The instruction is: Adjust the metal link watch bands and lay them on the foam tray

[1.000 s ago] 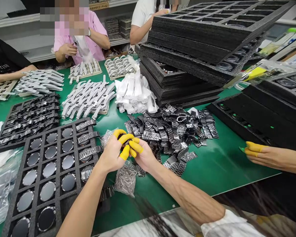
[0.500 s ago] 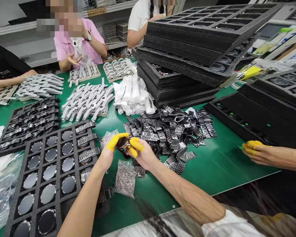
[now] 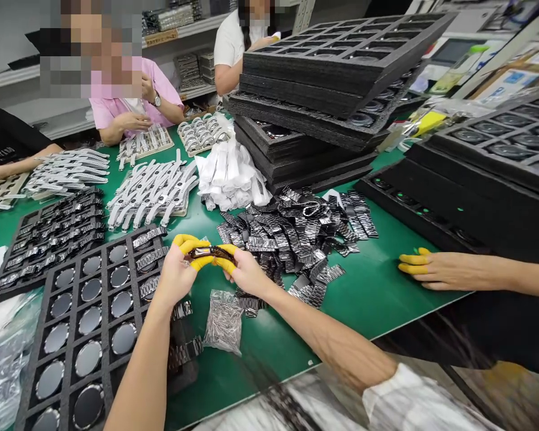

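Note:
Both hands, with yellow covers on their fingertips, hold a dark, shiny watch [image 3: 209, 252] edge-on over the green table. My left hand [image 3: 176, 269] pinches its left end between thumb and fingers. At the other end, my right hand [image 3: 245, 272] is closed on it in the same way. The fingers hide much of the watch, so I cannot tell whether a strap is joined to it. Just below the hands lies a clear bag of small metal pins [image 3: 224, 323]. A heap of black metal watch bands [image 3: 291, 236] spreads beyond my right hand.
A black foam tray [image 3: 74, 317] with round watches lies at left, a tray of banded watches [image 3: 49, 233] behind it. White-strapped watches [image 3: 150, 194] lie farther back. Stacked foam trays [image 3: 305, 90] rise beyond the heap. A co-worker's hand [image 3: 435, 269] rests at right; other people sit opposite.
The watch has turned from tilted to nearly level and edge-on, and moved slightly left with both hands. The co-worker's hand at right has shifted left. The person in pink has lowered an arm.

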A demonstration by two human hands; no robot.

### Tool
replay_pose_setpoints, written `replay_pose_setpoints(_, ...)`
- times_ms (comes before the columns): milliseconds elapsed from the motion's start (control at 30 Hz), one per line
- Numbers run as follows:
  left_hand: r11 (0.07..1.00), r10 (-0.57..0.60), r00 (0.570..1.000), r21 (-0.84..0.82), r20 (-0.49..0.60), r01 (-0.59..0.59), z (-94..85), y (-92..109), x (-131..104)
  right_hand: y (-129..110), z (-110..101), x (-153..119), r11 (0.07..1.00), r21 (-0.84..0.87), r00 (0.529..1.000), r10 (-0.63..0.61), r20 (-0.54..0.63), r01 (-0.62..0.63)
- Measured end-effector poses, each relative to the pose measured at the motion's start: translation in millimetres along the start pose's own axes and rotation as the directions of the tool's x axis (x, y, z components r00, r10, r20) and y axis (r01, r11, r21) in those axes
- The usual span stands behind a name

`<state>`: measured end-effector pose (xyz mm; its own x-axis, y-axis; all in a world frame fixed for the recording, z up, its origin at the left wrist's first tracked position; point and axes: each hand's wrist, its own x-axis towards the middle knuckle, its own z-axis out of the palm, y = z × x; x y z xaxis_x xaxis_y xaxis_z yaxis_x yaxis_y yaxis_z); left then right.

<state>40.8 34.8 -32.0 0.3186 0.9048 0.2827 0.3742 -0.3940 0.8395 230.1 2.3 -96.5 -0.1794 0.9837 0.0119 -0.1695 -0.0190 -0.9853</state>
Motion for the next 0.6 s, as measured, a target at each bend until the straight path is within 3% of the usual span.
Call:
replay_pose_setpoints(100, 0.992, 0.108, 0.986, 0.046, 0.13, -0.115, -11.2, 15, 1, -7, -12, 4, 0.988, 0.132, 0.979, 0.049, 0.198, -0.076)
replay_pose_setpoints(200, 0.971, 0.188, 0.937, 0.09, 0.295, -0.223, -22.9, 37, 0, -18, -20, 2, 0.926, 0.325, 0.884, 0.021, 0.466, -0.193)
replay_pose_setpoints(267, 0.97, 0.187, 0.915, 0.082, 0.357, -0.23, -28.5, 50, -1, -23, -19, -2, 0.878, 0.418, 0.85, -0.027, 0.527, -0.232)
replay_pose_setpoints(367, 0.996, 0.073, 0.925, -0.078, 0.374, -0.047, -30.3, 59, -2, -27, -14, -7, 0.86, 0.492, 0.913, -0.082, 0.398, -0.137)
replay_pose_setpoints(467, 0.928, -0.101, 0.916, -0.294, 0.389, 0.228, -23.3, 60, -1, -29, -11, -9, 0.914, 0.405, 0.972, -0.107, 0.208, 0.014)
replay_pose_setpoints(533, 0.89, -0.219, 0.914, -0.315, 0.34, 0.33, -15.4, 60, -2, -30, -10, -11, 0.953, 0.296, 0.975, -0.124, 0.182, 0.066)
replay_pose_setpoints(600, 0.888, -0.295, 0.923, -0.285, 0.247, 0.361, -8.7, 61, -7, -32, -10, -15, 0.974, 0.211, 0.967, -0.128, 0.221, 0.081)
